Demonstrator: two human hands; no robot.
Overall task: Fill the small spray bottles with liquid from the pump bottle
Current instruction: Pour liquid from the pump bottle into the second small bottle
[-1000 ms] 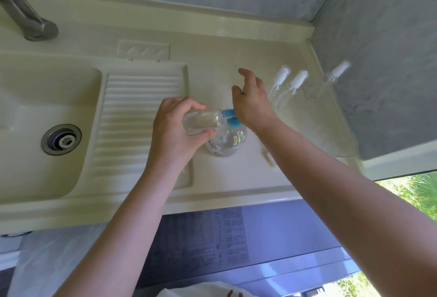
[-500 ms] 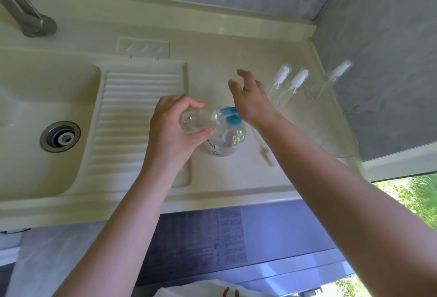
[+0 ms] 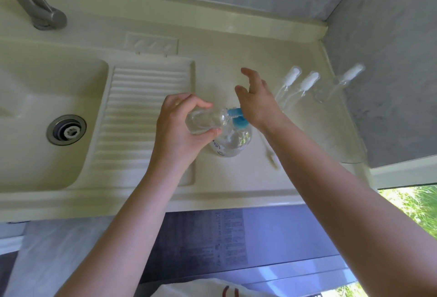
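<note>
My left hand (image 3: 179,128) gripped a small spray bottle (image 3: 205,120) tipped sideways, its mouth at the blue pump nozzle (image 3: 235,113). My right hand (image 3: 257,105) pressed the pump bottle (image 3: 233,141), fingers loose and spread, with three capped bottles (image 3: 305,86) standing to the far right.

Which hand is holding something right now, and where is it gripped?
The left hand grips a small clear bottle around its body. The right hand holds nothing; its palm presses the blue pump head, fingers spread.

We see a cream, smooth, faintly glossy moulded sink counter (image 3: 236,43) with a ribbed drainboard (image 3: 142,112), a brushed metal tap (image 3: 35,5), clear glossy plastic small spray bottles (image 3: 305,86), and matt grey marbled wall tiles (image 3: 390,60).
</note>
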